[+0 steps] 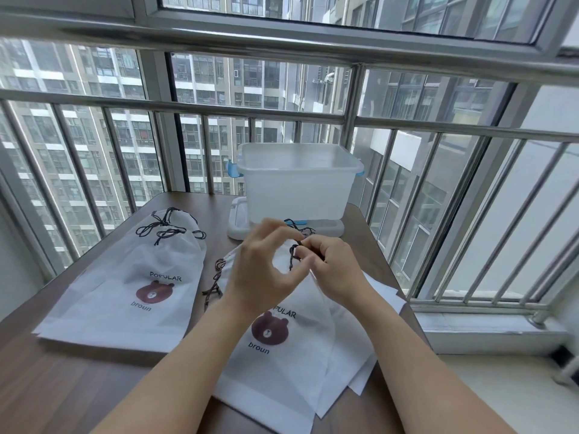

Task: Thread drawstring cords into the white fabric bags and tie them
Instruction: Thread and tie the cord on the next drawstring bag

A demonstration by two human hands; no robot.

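A white fabric bag with a brown bear print lies in front of me on the wooden table. Above its gathered top, my left hand and my right hand both pinch a dark drawstring cord that loops between them. To the left lies a stack of white bags with the same print, their tops drawn in and dark cords tied. A bundle of loose brown cords lies between the two piles. More flat white bags sit under the bag I work on.
A translucent plastic storage box with blue latches stands on its lid at the table's far edge. A metal balcony railing and windows run behind and to the right, with a tiled sill beside the table.
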